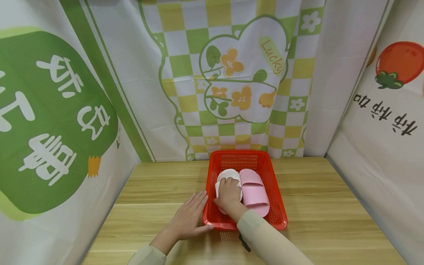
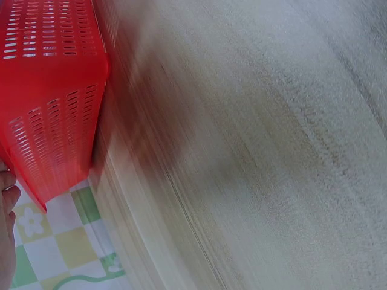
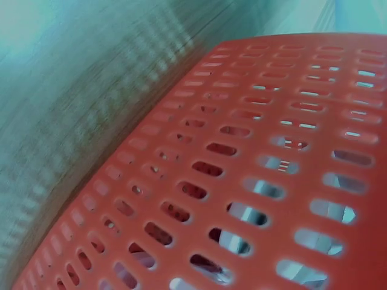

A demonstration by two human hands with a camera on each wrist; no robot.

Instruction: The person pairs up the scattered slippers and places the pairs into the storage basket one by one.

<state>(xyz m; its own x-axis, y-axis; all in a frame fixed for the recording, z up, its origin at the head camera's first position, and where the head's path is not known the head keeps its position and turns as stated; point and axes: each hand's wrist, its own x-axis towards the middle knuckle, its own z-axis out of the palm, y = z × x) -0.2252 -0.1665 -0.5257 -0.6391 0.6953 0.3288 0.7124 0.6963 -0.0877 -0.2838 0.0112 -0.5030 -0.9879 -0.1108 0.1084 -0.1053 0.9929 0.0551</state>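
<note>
A red plastic basket (image 1: 279,206) with slotted walls stands on the wooden table, holding white slippers and pink slippers. My right hand (image 1: 229,193) reaches over the near rim and grips a white slipper (image 1: 228,173) on the left side; the hand hides much of the white footwear. Beside it lie the pink slippers (image 1: 255,195), one overlapping the other. My left hand (image 1: 190,217) touches the basket's left side near the front corner, fingers extended, thumb at the near rim. In the left wrist view, only a few fingers (image 2: 7,199) show against the basket wall (image 2: 54,133).
The wooden table (image 1: 159,187) extends on both sides of the basket. A checked green and yellow cloth (image 1: 195,73) hangs behind it, with printed cloths at left and right. In the right wrist view, the basket's slotted wall (image 3: 199,145) fills most of the picture.
</note>
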